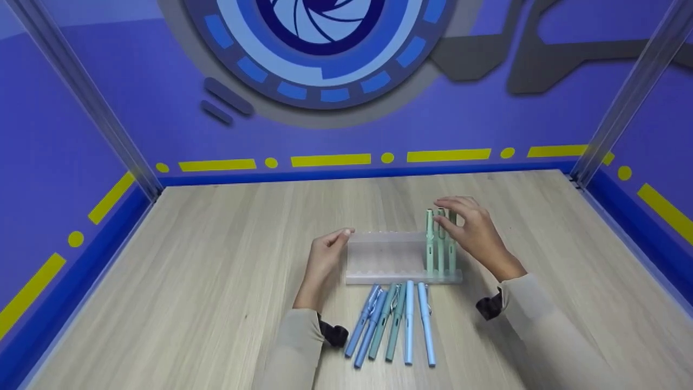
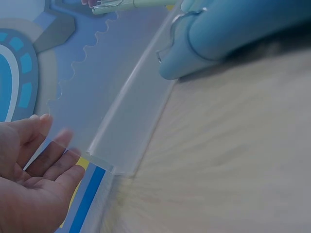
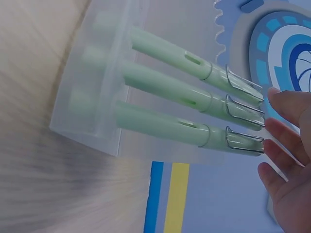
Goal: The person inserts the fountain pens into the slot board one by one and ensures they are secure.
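A clear plastic pen stand (image 1: 387,257) with a scalloped top edge stands upright on the table. My left hand (image 1: 326,254) pinches its upper left corner; in the left wrist view some fingers of the left hand (image 2: 41,170) show through the panel. Three light green capped pens (image 3: 165,85) with wire clips stand in a row at the stand's right end. Over their tops, my right hand (image 1: 474,227) has its fingers loosely extended. Seen from the right wrist, the fingertips of the right hand (image 3: 294,150) are at the cap ends, gripping no pen.
In front of the stand lie two blue pens (image 1: 361,322), two dark green pens (image 1: 396,325) and two light blue pens (image 1: 409,325), side by side. Blue printed walls (image 1: 135,108) enclose the wooden table (image 1: 216,271) at the back and sides.
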`<state>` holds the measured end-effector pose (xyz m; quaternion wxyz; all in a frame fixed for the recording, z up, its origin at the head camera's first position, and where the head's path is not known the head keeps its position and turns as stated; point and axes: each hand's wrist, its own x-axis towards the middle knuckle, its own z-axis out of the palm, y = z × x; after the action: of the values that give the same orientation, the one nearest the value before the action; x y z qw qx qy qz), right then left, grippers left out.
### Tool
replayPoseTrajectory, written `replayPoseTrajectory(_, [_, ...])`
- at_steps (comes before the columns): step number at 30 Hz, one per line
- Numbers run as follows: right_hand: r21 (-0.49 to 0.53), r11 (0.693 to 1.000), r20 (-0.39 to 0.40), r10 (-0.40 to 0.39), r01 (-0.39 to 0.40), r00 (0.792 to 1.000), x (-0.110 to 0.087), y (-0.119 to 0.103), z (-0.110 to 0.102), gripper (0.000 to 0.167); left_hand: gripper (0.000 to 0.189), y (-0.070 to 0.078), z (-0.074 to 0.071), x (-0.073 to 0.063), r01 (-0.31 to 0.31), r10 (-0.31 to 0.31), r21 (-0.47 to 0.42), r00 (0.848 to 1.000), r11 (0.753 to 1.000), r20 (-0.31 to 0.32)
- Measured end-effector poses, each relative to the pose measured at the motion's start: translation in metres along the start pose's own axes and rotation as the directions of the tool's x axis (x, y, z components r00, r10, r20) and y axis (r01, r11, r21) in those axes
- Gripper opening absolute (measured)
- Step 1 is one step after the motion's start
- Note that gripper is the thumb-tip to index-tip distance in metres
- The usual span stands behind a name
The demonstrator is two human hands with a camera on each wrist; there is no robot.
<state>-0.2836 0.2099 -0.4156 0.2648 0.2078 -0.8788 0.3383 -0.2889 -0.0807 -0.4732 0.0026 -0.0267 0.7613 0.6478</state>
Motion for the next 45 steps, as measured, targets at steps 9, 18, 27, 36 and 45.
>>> replayPoseTrajectory(9, [0.06,0.994,-0.06,0.094,-0.091,0.994,-0.012,-0.01,-0.002,0.027,0.032,0.0,0.0,0.001,-0.02,0.02,0.012,1.0,1.0,0.002])
replayPoseTrajectory(18, [0.229,0.951,-0.037,0.22,-0.206,0.975,-0.03,-0.018,0.0,0.025,0.033,0.001,0.0,-0.001,-0.008,0.008,0.014,1.0,1.0,0.002])
replayPoseTrajectory(27, [0.271,0.882,0.151,0.357,-0.386,0.922,-0.05,-0.025,0.004,0.028,0.033,0.001,0.0,0.0,-0.016,0.016,0.009,1.0,1.0,0.006])
replayPoseTrajectory(36, [0.273,0.843,0.369,0.353,-0.463,0.86,-0.065,-0.026,0.012,0.028,0.033,0.0,-0.001,0.0,-0.029,0.029,0.034,1.0,0.999,0.009])
replayPoseTrajectory(45, [0.2,0.824,0.495,0.382,-0.53,0.78,-0.075,-0.023,0.015,0.027,0.032,0.0,-0.001,0.0,-0.061,0.061,0.049,0.998,0.997,0.008])
